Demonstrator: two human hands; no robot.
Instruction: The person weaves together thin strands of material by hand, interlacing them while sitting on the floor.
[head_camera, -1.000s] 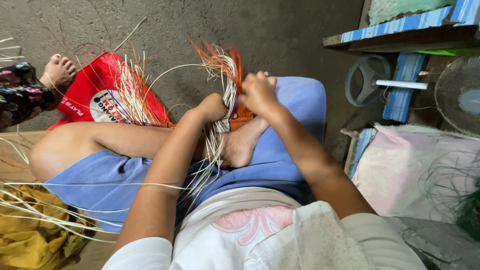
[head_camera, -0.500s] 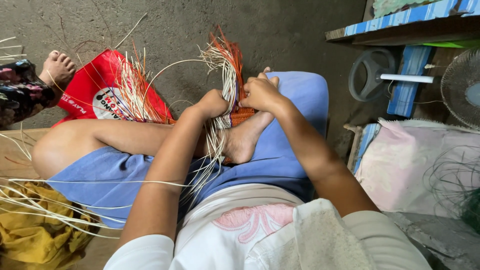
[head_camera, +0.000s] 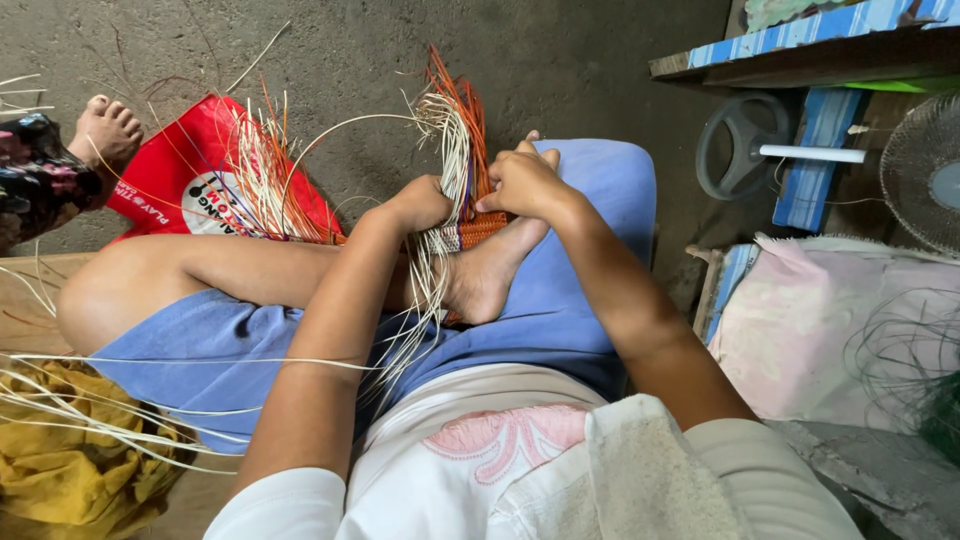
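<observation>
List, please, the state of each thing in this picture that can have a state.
left hand: closed on the pale strips
right hand: closed on the woven piece
pale strips: bunched, loose ends fanned out
woven piece: partly woven, resting on the foot
foot: bare, tucked on the lap
red bag: lying on the floor
fan: cannot tell if running
</observation>
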